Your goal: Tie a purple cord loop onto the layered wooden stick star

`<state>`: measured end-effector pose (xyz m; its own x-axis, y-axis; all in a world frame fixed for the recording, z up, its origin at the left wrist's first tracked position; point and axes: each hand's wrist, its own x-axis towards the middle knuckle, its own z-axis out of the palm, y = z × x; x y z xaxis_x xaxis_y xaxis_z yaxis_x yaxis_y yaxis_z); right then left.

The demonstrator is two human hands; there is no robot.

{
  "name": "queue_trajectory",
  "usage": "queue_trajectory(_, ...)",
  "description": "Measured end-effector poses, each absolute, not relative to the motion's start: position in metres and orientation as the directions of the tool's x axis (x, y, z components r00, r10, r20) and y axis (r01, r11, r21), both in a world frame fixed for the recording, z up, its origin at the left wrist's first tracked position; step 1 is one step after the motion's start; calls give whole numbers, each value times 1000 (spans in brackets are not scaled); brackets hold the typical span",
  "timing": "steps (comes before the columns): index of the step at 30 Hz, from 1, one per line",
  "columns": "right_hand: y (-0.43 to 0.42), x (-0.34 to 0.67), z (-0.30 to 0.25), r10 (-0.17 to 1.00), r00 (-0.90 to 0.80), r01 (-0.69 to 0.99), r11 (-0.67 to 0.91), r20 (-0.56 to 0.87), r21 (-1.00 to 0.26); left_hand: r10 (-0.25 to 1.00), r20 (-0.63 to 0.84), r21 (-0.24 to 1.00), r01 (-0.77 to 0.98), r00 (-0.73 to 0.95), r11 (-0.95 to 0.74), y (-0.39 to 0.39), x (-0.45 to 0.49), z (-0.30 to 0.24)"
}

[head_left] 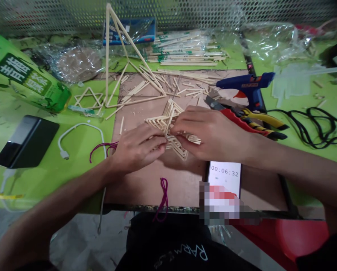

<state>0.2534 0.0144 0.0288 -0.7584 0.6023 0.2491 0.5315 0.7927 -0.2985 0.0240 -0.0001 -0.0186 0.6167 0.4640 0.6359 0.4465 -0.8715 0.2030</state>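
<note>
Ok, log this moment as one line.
left hand: touching stick star | right hand: at star's middle | glue gun: lying unheld

Two hands: one left hand (141,146), one right hand (210,130); three stick frames.
Frames: one layered star (171,113), one small star (89,95), one large frame (107,56); one glue gun (251,84); pliers (266,118), at least one, overlap prevents a firm count; one phone (224,169); one power bank (32,141); one carton (21,71); two purple cords (165,197), one by the left hand; one blue box (144,32); one red stool (304,233); loose sticks (141,88), dozens, not countable; glue sticks (291,81), several, exact number unclear.
</note>
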Motion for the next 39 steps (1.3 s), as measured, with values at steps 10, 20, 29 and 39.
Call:
queue_trajectory(10,27,261,40,658,-743,584,727,124,-360,600,620,389,465,506,-795,-1,28,-21)
queue_trajectory(20,21,262,32,724,-649,693,689,232,-211,591,598,359,479,541,-801,9,24,-22)
queue_trajectory(29,18,259,33,741,-641,727,670,201,-154,482,595,236,434,643,-869,10,18,-24)
queue_trajectory(39,18,258,32,739,-637,738,667,218,-102,447,579,156,446,681,-881,13,16,-19)
